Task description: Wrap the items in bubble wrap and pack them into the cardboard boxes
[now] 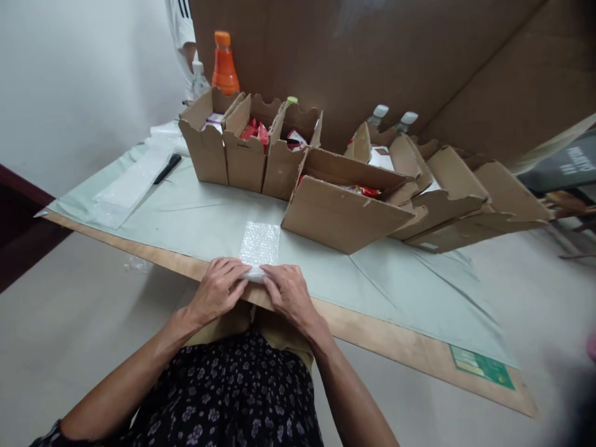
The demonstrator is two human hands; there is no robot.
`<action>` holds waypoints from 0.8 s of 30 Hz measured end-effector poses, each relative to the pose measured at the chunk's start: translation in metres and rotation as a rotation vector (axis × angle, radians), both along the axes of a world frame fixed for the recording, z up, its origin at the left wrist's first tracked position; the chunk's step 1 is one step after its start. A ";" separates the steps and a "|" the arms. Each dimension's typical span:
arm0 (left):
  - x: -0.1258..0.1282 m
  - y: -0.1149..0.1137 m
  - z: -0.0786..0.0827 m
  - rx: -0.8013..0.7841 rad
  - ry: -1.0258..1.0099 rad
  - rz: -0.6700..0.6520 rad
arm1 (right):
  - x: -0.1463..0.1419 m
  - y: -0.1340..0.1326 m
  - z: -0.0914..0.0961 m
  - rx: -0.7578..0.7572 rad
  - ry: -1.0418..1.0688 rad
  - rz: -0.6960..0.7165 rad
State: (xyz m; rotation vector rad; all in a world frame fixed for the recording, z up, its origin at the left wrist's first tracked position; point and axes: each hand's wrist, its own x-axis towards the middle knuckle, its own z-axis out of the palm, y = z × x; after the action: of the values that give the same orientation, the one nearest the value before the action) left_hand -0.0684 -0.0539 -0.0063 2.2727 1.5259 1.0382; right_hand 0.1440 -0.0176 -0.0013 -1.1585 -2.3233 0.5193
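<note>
Indoors, pale cloth-covered table (326,276), cardboard boxes (344,217), white wall (93,74), left hand (220,284) and right hand (291,293), both grips pinching bubble wrap (259,243).

Bubble wrap (259,242) is laid at the near edge of the surface (200,217), its near end held by the left hand (222,285) and the right hand (289,292). At the left end, plastic sheets (133,180) are spread, a handled tool (167,169) set along their right side. Beyond the wrap, three boxes (244,162) are ranged side by side; packets (255,131) are held in the middle one. A wide box (347,214) is placed right of these and nearer; more boxes (447,214) are lined up to its right. A bottle (225,68) is stood behind the two leftmost, two bottles (379,113) behind the right-hand boxes. The boxes are backed by a panel (335,74).
</note>
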 end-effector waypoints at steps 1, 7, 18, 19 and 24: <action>0.000 0.004 0.000 -0.029 -0.013 -0.005 | 0.002 0.001 0.002 -0.015 0.024 -0.028; 0.002 0.050 -0.007 -0.130 0.041 0.133 | 0.007 0.013 0.004 0.146 -0.061 -0.063; 0.000 0.005 0.018 -0.636 -0.753 0.381 | 0.003 0.038 0.012 -0.245 0.153 -0.154; 0.003 0.002 0.020 -0.768 -0.896 0.333 | 0.002 0.033 0.015 -0.309 0.195 -0.168; 0.032 0.015 0.019 -0.993 -1.419 0.160 | 0.003 0.008 0.020 -0.441 0.334 -0.114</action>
State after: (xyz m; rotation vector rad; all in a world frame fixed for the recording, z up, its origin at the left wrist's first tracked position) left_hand -0.0363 -0.0389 0.0127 0.4338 1.0585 1.0896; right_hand 0.1467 -0.0100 0.0189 -1.2708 -1.8956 1.1296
